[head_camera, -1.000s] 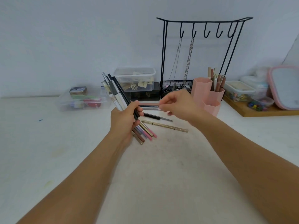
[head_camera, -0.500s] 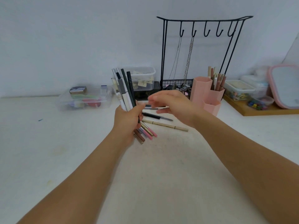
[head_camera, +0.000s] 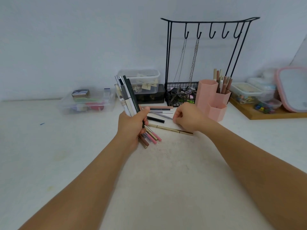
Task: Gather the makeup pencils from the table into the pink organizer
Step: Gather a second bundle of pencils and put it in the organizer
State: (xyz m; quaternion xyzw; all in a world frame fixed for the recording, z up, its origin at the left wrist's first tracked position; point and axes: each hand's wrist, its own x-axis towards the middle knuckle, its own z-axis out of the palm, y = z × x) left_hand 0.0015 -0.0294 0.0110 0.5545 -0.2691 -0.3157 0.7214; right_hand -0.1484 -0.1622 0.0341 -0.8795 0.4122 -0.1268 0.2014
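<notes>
Table (head_camera: 166, 188) near me is bare, plenty of room for my forearms. My left hand (head_camera: 132, 125) is closed around a bundle of pencils (head_camera: 127, 97), tops fanned up, lower ends splaying out under my palm. My right hand (head_camera: 187, 118) sits curled low by the loose pencils: fingertips pinched together, can't tell if anything is in them. The gold pencil (head_camera: 171, 129) lies just below that hand, the grey pencil (head_camera: 162, 115) and the black pencil (head_camera: 155, 119) between my hands, two more behind. Best way, I judge: pinch one at its end, lift, slide it into the left fist parallel with the rest, tighten the fist so the bottom ends don't slip. Further back the pink organizer (head_camera: 214, 100) stands right of my right hand, rear cup already holding pencils, front cups look open. Wire rack (head_camera: 182, 95) crowds its left side, wooden tray (head_camera: 265, 113) its right, so I'd approach from above.
</notes>
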